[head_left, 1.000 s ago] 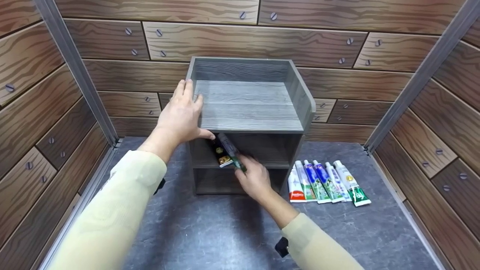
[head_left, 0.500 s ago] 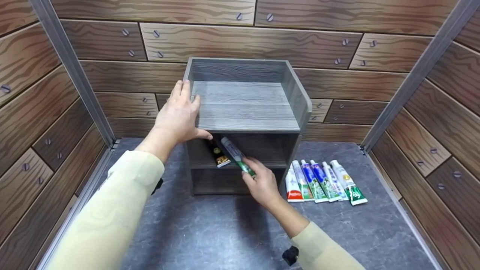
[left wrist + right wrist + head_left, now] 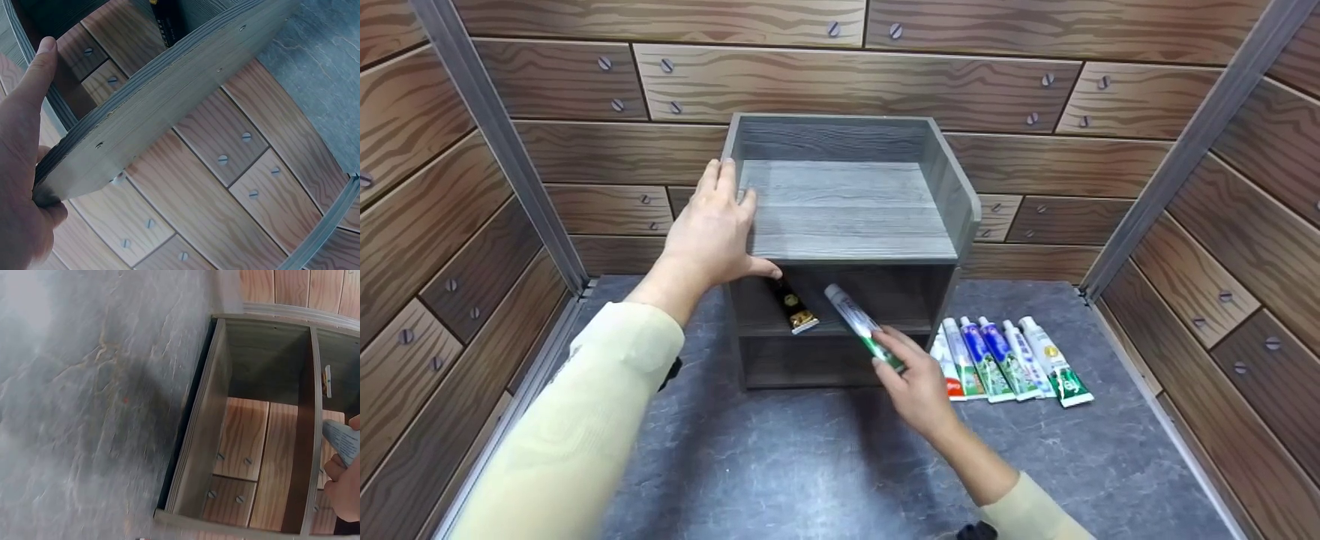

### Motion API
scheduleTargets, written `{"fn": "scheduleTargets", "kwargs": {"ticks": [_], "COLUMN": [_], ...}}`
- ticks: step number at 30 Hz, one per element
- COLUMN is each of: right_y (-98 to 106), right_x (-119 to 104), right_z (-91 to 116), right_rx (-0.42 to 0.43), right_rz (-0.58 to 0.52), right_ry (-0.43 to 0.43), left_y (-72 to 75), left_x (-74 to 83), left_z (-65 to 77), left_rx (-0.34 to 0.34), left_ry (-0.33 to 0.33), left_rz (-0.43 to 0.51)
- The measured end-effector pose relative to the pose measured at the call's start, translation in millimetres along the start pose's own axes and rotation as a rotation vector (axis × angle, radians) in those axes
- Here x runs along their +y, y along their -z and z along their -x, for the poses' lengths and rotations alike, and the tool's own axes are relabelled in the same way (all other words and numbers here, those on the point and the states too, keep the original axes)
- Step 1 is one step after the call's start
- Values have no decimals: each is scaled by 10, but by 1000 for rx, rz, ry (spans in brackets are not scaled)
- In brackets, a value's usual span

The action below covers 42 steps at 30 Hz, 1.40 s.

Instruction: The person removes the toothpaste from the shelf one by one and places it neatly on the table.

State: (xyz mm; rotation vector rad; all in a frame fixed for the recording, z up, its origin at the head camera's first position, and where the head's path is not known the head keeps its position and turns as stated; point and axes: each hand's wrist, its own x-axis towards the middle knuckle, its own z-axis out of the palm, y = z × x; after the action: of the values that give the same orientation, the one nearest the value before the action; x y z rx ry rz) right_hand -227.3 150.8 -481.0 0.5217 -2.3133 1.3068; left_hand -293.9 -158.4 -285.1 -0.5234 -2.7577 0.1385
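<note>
A grey wooden shelf unit (image 3: 840, 206) stands before me. My left hand (image 3: 711, 232) grips its left side panel, with the thumb by the front edge of the top board; in the left wrist view, fingertips curl round the panel's edge (image 3: 135, 107). My right hand (image 3: 919, 382) pinches the green end of a silvery-white toothpaste tube (image 3: 851, 311), its cap pointing at the middle compartment's opening. Inside that compartment, a black and gold toothpaste tube (image 3: 793, 301) lies at the left, its crimped end at the front edge. In the right wrist view the held tube (image 3: 344, 439) shows its printed side.
Several toothpaste tubes (image 3: 997, 356) lie side by side on the grey marbled floor (image 3: 780, 457), right of the unit. Walls printed with wooden planks (image 3: 840, 82) enclose the space, with metal corner posts (image 3: 1211, 146) between them. The lower compartment (image 3: 810, 362) sits beneath the middle shelf.
My right hand has drawn back to the right and toward me with its toothpaste tube, away from the black one. The left hand keeps its hold on the shelf unit.
</note>
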Motion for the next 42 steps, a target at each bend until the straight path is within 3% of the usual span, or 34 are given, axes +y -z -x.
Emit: {"fn": "scheduleTargets", "kwargs": {"ticks": [16,23,34,42], "right_y": [635,925,1363,1706], "right_x": [118,169,341,525], "right_z": [313,420,543,595], "right_rx": [41,24,10,40], "right_rz": [-25,-13,-52,-43], "right_ry": [79,19,3,-34], "left_y": [0,4,-6,3], "left_x": [5,11,11,17], "left_z": [8,3,13,6], "left_rx": [-2,5,3,-10], "left_ry": [-1,-16,-19,-6], "left_rz": [-14,-42,-76,-66]}}
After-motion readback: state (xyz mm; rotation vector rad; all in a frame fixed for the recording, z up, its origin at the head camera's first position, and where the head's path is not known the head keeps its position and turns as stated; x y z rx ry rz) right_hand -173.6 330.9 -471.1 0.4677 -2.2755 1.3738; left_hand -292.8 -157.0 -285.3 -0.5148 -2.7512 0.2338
